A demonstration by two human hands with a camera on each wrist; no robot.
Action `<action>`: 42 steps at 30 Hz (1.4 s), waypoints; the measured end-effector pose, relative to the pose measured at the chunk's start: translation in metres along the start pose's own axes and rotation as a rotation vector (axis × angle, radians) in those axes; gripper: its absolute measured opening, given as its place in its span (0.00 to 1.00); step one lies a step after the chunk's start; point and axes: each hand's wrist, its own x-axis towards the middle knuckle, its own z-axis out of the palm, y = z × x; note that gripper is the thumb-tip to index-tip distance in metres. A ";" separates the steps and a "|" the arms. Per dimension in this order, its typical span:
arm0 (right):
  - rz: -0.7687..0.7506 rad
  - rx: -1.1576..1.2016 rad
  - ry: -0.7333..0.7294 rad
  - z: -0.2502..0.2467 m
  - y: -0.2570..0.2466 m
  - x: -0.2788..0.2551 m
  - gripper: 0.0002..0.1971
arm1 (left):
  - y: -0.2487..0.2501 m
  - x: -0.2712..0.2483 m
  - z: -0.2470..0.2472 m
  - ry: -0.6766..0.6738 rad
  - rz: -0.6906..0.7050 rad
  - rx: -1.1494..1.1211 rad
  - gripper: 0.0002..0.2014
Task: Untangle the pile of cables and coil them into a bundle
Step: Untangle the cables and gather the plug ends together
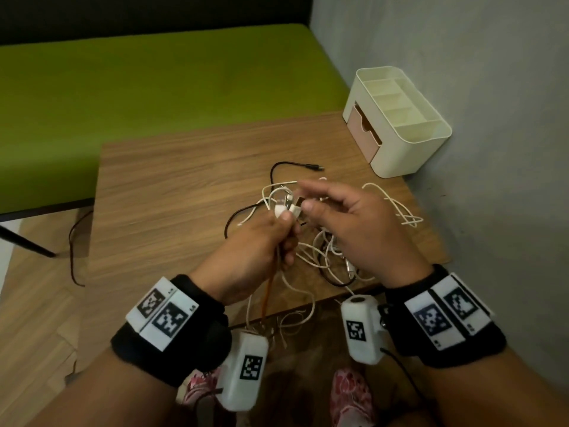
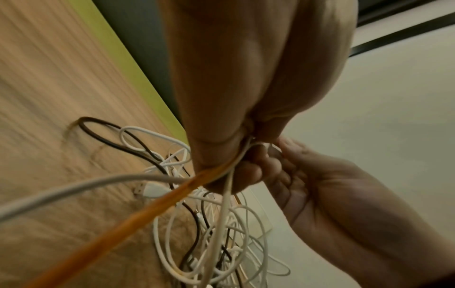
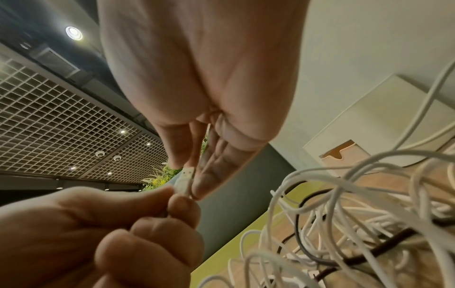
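Early stage. The left hand holds several gathered white and orange cable strands; the right hand pinches a white USB plug. The tangled cable pile lies uncoiled on the wooden table.

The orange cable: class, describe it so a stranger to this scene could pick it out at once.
Start at the wooden table and find the tangled pile of white and black cables near its front edge. The left hand grips several strands above it; the orange cable hangs from that fist over the edge, the only one not white or black.
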 end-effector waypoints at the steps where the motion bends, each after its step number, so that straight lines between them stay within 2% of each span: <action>1: -0.005 -0.021 -0.011 0.002 0.000 0.001 0.14 | 0.000 0.000 0.002 -0.001 -0.003 0.031 0.15; 4: 0.025 0.008 0.018 0.007 0.004 0.008 0.10 | 0.001 0.003 -0.001 0.068 0.003 0.078 0.15; 8: -0.007 0.003 0.104 0.019 0.011 0.030 0.07 | 0.001 0.011 -0.024 0.284 0.107 0.103 0.16; 11: -0.066 -0.092 0.017 0.037 0.009 0.043 0.06 | 0.004 0.012 -0.043 0.398 0.129 0.116 0.17; 14: -0.129 -0.354 -0.174 0.056 0.022 0.050 0.07 | 0.007 0.011 -0.052 0.410 0.139 0.109 0.16; 16: -0.158 -0.533 -0.248 0.064 0.033 0.051 0.12 | 0.008 0.011 -0.054 0.398 0.148 0.101 0.16; 20: -0.163 -0.711 -0.303 0.066 0.040 0.051 0.18 | 0.009 0.010 -0.054 0.390 0.172 0.101 0.16; 24: -0.224 -0.803 -0.289 0.066 0.037 0.047 0.12 | 0.012 0.007 -0.054 0.411 0.184 0.100 0.16; 27: -0.306 -0.681 -0.149 0.061 0.032 0.044 0.06 | 0.015 0.006 -0.053 0.422 0.188 0.054 0.16; 28: -0.273 -0.601 -0.085 0.056 0.027 0.043 0.05 | 0.016 0.006 -0.053 0.423 0.187 0.026 0.15; 32: 0.028 -0.264 0.144 0.037 0.008 0.040 0.07 | 0.018 0.009 -0.053 0.429 0.196 -0.039 0.16; 34: 0.074 -0.165 0.223 0.032 0.005 0.039 0.07 | 0.018 0.011 -0.052 0.436 0.200 -0.042 0.16; 39: 0.145 0.067 0.249 0.021 0.001 0.038 0.08 | 0.017 0.015 -0.050 0.453 0.195 -0.005 0.16; 42: 0.182 -0.080 0.140 0.011 0.000 0.036 0.10 | 0.017 0.016 -0.050 0.470 0.198 -0.005 0.16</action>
